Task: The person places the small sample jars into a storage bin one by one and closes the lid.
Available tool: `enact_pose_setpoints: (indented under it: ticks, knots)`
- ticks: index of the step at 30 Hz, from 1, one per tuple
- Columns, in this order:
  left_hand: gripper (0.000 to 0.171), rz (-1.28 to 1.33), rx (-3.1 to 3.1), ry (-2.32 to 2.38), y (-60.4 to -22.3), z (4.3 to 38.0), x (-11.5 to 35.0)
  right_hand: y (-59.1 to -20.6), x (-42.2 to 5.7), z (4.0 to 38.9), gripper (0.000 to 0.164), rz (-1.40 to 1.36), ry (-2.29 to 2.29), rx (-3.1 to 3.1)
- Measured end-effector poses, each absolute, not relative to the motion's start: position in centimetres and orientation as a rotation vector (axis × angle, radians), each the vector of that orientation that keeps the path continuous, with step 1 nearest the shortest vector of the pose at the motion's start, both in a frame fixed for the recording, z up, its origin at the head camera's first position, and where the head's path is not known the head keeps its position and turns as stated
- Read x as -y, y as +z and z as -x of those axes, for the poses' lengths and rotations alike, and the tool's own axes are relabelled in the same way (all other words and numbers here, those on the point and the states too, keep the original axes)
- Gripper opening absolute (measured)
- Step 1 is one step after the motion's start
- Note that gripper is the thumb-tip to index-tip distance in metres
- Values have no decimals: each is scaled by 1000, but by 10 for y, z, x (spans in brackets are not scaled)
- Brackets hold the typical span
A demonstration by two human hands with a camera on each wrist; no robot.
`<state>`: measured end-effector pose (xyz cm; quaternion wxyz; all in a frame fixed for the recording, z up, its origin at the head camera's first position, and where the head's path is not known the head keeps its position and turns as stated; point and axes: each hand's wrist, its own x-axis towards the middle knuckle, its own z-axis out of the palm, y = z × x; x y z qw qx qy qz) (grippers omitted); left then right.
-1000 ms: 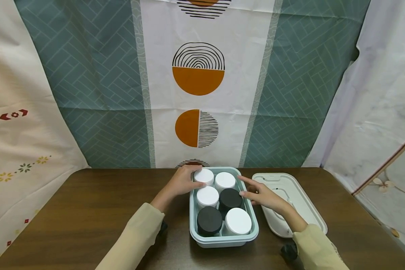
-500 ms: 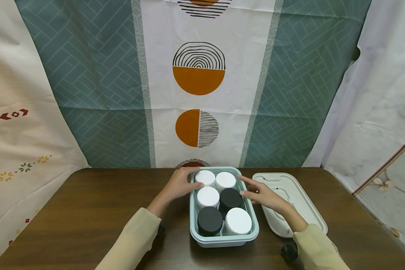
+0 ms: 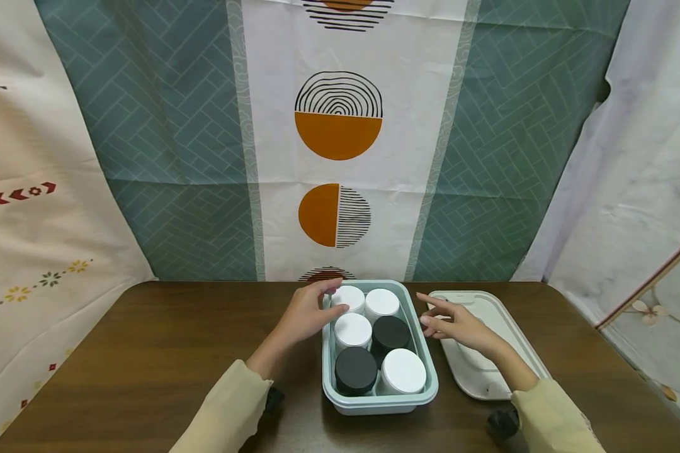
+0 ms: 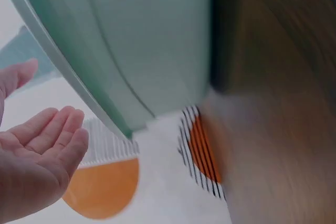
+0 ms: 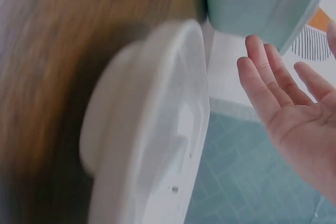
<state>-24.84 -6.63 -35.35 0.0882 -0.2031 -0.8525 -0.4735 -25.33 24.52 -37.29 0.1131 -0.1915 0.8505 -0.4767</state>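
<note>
A pale blue-green tub (image 3: 381, 408) sits on the table, filled with several round jars in two columns. Most show white lids, such as the front right jar (image 3: 403, 371); a black-lidded jar (image 3: 356, 370) is front left and another black-lidded jar (image 3: 391, 333) is in the middle right. My left hand (image 3: 306, 314) reaches over the tub's left rim, thumb and fingers spread beside the back left white jar (image 3: 348, 298). In the left wrist view its fingers (image 4: 58, 129) look relaxed, holding nothing. My right hand (image 3: 459, 327) hovers just right of the tub, fingers loosely extended.
A white lid-like tray (image 3: 487, 384) with a raised rim lies right of the tub, partly under my right forearm. Behind the brown table (image 3: 119, 365) hangs a patterned cloth (image 3: 340, 170). More cloth hangs at both sides.
My right hand has drawn off the tub's right rim and moved a little to the right. My left hand stays at the left rim. The head view has shifted slightly.
</note>
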Motion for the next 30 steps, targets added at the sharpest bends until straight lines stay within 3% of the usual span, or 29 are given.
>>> enact_pose_setpoints:
  ticks: [22, 30]
  knots:
    - [63, 883, 2500, -1714, -327, 175, -26, -365, -312, 234, 50, 501, -1408, -2650]
    - [70, 823, 2558, -1677, -330, 156, -71, -368, -338, 229, 46, 517, -1442, -2717]
